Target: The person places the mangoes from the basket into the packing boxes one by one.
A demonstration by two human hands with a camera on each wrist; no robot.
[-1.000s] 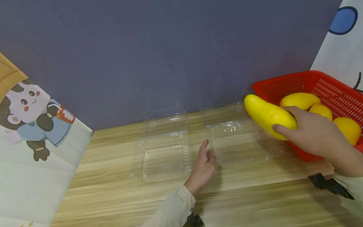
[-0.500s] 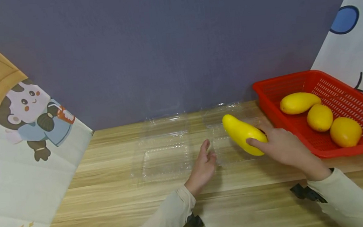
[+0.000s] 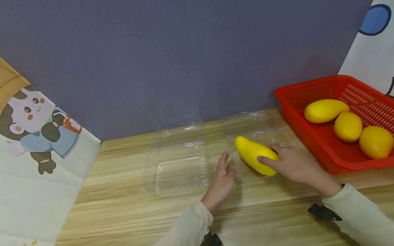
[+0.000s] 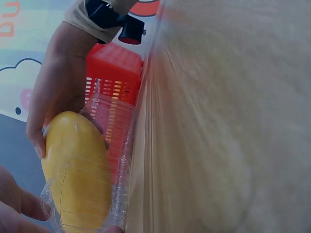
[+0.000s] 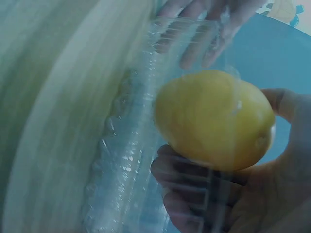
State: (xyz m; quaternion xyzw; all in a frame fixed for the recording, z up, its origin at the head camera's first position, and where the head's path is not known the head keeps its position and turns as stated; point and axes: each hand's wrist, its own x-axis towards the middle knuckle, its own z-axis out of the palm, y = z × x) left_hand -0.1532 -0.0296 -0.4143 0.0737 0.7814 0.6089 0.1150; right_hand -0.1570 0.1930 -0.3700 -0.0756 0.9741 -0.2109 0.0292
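Observation:
My right hand (image 3: 294,165) grips a yellow mango (image 3: 255,155) by its near end, thumb on one side and fingers on the other. The mango lies slanted within the base of the right-hand clear plastic clamshell box (image 3: 246,123), whose lid is folded back towards the wall. In the right wrist view the mango (image 5: 214,121) shows partly through the clear box side. My left hand (image 3: 221,180) rests at the left side of this box, fingers extended, thumb upward. Its fingers (image 4: 34,204) touch the box edge in the left wrist view.
A second clear clamshell box (image 3: 180,173) lies open to the left. At right stands a red basket (image 3: 316,145) with another mango (image 3: 326,110) and two round orange-yellow fruits (image 3: 376,141). A grey-blue wall (image 3: 185,55) rises behind the wooden table (image 3: 121,219).
My right hand has carried the mango left and down from beside the red basket into the right-hand box. My left hand has stayed in place.

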